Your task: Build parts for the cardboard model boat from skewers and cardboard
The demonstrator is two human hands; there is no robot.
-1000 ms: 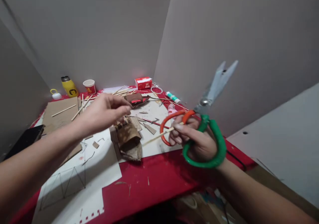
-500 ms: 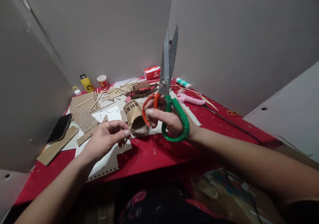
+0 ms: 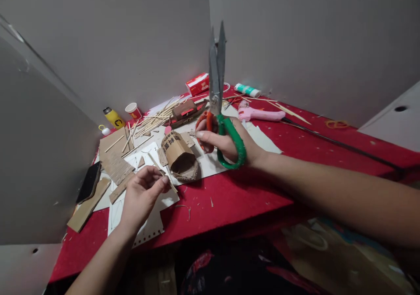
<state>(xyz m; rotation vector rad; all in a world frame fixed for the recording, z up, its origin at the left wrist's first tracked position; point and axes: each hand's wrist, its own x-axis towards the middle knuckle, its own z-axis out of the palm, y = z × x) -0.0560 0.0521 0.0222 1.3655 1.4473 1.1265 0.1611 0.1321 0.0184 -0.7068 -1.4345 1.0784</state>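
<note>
My left hand [image 3: 141, 194] pinches a thin tan strip [image 3: 172, 185] between thumb and fingertips, over white paper. Whether the strip is card or wood, I cannot tell. In my right hand [image 3: 231, 140] is a pair of scissors [image 3: 215, 83] with one orange and one green handle. Their blades point up, slightly apart at the tips, with nothing between them. Between my hands a rounded brown cardboard piece [image 3: 180, 150] with dark printed characters rests on a corrugated base [image 3: 190, 172]. Small cardboard scraps lie next to it.
Behind are a bundle of thin wooden sticks [image 3: 157, 119], a brown cardboard model [image 3: 183, 109] and a red box [image 3: 197, 85]. A pink glue gun [image 3: 260, 114] with a black cord lies right. At left lie a phone [image 3: 88, 182] and cardboard strips; a yellow bottle [image 3: 114, 118] and paper cup [image 3: 132, 111] stand behind.
The view has shifted. My left hand has turned, and the strip now slants out of its fingers. The scissors, still in my right hand, have moved slightly left and away from me.
</note>
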